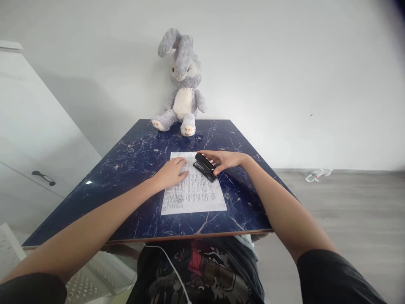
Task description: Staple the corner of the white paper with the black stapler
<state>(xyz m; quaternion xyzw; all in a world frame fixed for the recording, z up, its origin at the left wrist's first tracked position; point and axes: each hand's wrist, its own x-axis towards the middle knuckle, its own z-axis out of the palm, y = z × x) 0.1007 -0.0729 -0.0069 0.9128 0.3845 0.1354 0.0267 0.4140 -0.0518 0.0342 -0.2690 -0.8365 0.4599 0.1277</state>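
A printed sheet of paper (196,196) lies on the dark blue marbled table (133,219). Flat on the sheet's left side rests my left hand (171,172), its fingers stretched out and nothing in them. Over the paper's right edge sits a black stapler (205,167), tilted diagonally with its near end toward the lower right. My right hand (227,161) grips the stapler from the right, thumb at the near end and fingers along the far side. Part of the fingers is hidden behind the stapler.
A grey plush rabbit (183,84) sits at the table's far edge against the white wall. A small pale piece (156,150) lies left of the paper. At left stands a white cabinet (38,139) with a dark handle. A white cable (172,266) hangs at the near edge.
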